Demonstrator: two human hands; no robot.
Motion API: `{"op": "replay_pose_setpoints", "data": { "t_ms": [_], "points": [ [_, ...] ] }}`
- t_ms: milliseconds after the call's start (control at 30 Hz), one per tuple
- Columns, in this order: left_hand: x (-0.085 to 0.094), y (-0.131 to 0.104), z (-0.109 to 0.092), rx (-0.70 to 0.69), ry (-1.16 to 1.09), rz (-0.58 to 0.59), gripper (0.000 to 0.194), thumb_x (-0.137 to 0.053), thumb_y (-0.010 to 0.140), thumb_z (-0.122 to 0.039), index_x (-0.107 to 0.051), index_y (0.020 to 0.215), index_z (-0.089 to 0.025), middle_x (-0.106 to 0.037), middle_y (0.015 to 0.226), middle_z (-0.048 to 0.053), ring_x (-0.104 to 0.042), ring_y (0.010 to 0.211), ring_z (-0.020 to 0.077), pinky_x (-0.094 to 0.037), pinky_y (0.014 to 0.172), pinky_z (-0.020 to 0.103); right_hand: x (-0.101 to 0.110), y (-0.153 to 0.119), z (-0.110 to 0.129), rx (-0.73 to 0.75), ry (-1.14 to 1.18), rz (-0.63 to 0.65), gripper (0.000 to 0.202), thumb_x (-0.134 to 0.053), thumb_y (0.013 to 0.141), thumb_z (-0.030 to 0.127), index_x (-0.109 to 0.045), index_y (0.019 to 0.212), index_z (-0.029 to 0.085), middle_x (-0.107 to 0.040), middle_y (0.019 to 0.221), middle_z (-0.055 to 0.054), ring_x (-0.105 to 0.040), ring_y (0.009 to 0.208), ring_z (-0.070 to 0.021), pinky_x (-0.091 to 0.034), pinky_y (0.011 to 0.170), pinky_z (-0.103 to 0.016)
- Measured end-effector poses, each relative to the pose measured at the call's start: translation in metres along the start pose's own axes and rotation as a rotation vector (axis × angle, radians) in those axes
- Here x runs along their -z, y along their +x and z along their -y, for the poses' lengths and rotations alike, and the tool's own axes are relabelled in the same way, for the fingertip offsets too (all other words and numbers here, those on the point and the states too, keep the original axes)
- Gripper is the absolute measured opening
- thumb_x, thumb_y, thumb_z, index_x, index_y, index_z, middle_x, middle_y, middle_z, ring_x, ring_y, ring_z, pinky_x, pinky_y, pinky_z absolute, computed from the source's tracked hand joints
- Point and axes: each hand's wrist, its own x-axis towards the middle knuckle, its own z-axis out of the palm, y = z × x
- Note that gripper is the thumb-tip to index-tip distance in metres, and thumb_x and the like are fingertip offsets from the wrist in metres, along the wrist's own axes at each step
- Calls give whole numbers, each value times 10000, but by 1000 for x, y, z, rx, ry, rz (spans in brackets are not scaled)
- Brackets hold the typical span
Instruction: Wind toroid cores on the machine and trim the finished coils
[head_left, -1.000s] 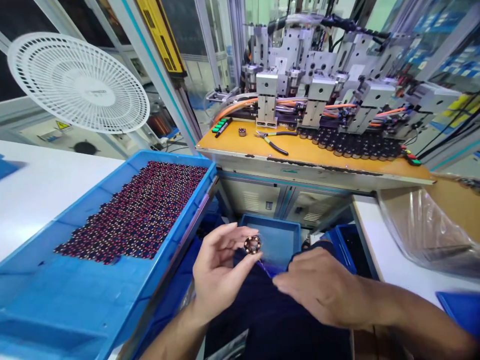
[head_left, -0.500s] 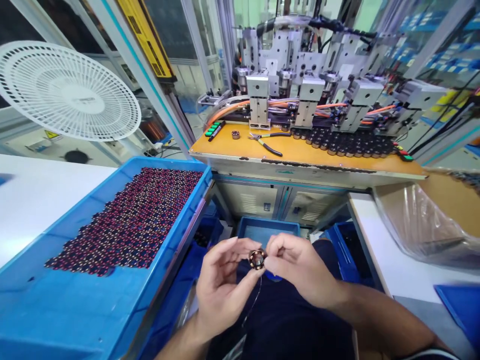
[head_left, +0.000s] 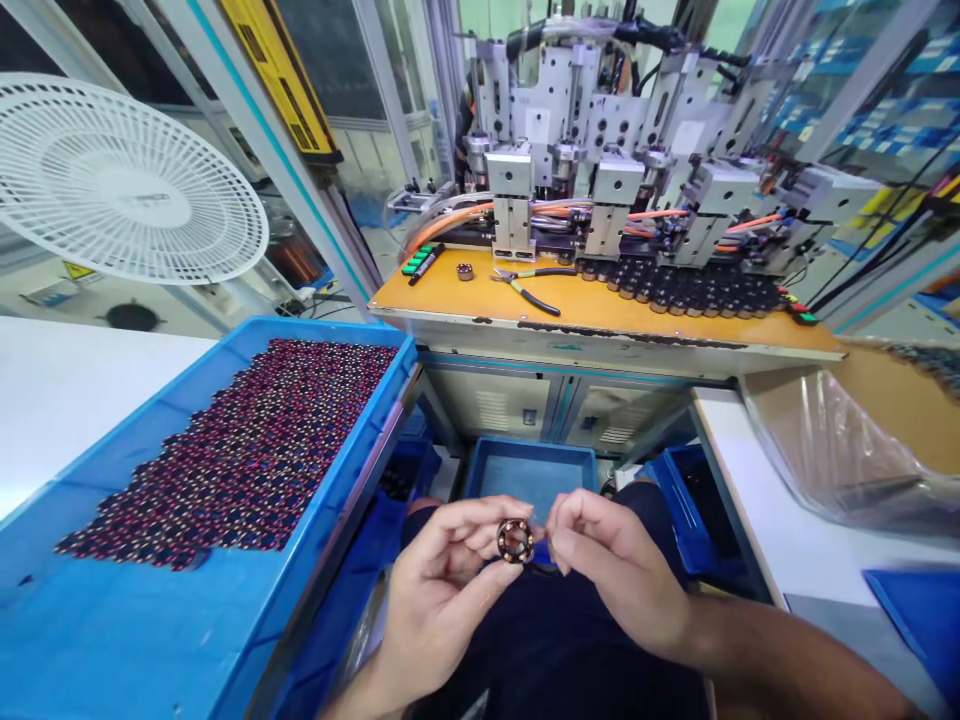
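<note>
Between the thumb and fingers of my left hand point(head_left: 442, 590) is a small round motor stator point(head_left: 515, 541), dark with copper windings round its open centre. It is held upright, its ring facing me, over my lap. Just to the right, my right hand point(head_left: 611, 560) is closed in a pinch, its fingertips a short gap away from the stator. Whatever lies in that pinch is too small or hidden to make out.
A blue tray point(head_left: 150, 625) on the left holds many stators in rows. Pliers point(head_left: 529, 285), a single stator point(head_left: 465, 271) and rows of dark stators point(head_left: 690, 290) lie on the orange bench before the machine. A fan point(head_left: 135, 190) stands left; a lower blue bin point(head_left: 532, 450) sits ahead.
My right hand has drawn back to the right, away from the stator. The thin wire that hung below the stator no longer shows there. My left hand still holds the stator, slightly lower.
</note>
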Motion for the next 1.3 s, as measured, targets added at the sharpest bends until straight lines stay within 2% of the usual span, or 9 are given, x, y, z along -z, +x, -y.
{"op": "replay_pose_setpoints", "data": {
  "t_ms": [100,200,367,633,833,1000,1100,1200,1300],
  "points": [
    [3,1,-3,78,18,41,230,-720,817,-127,-757,1005,-255,-739,1143,114,-763,864,200,-634,783,279,4,1,7,26,-98,43,261,-624,904,404,-540,787,187,-531,736,5,-484,673,-124,-413,624,-248],
    [4,2,-3,127,4,110,277,-788,768,-229,-764,1044,-249,-690,1201,143,-742,910,225,-627,775,297,4,4,14,77,-207,74,217,-637,886,354,-549,775,189,-558,726,7,-503,669,-122,-418,626,-242],
    [2,2,4,181,10,94,228,-816,733,-204,-788,957,-244,-703,1018,96,-705,819,162,-599,689,229,7,5,17,71,-310,93,243,-556,938,312,-563,734,179,-574,711,12,-507,665,-109,-410,644,-241],
    [2,3,4,238,-75,88,238,-829,724,-239,-779,955,-220,-742,979,105,-740,748,188,-629,675,281,39,13,39,-200,-278,333,248,-698,848,380,-611,752,169,-560,674,29,-469,580,-84,-386,549,-208],
    [-1,3,1,247,11,127,248,-842,698,-185,-797,937,-228,-762,985,87,-732,835,173,-601,730,219,31,14,40,-124,-310,333,167,-609,881,247,-624,738,162,-596,703,19,-517,625,-85,-413,591,-202],
    [2,3,0,347,-135,193,267,-836,692,-156,-800,947,-225,-758,977,87,-718,773,151,-587,702,219,50,19,40,-87,-417,378,176,-625,884,235,-612,734,145,-575,703,18,-498,635,-84,-412,607,-200],
    [0,5,0,401,-195,237,281,-837,692,-161,-799,961,-232,-752,1020,75,-704,798,136,-569,740,210,55,25,45,49,-436,386,147,-720,850,258,-646,825,134,-600,798,1,-536,720,-97,-444,680,-207],
    [-4,5,-1,464,-218,288,258,-837,700,-186,-801,954,-211,-752,925,58,-677,747,120,-560,724,204,46,31,48,199,-423,483,223,-809,788,253,-680,927,137,-607,894,-12,-563,826,-114,-463,781,-227],
    [-8,4,-2,526,-273,325,220,-818,725,-162,-801,938,-215,-732,755,14,-646,671,86,-536,675,164,33,36,45,259,-414,594,69,-735,850,166,-681,869,126,-598,879,-8,-578,810,-98,-465,784,-222]
  ]
}}
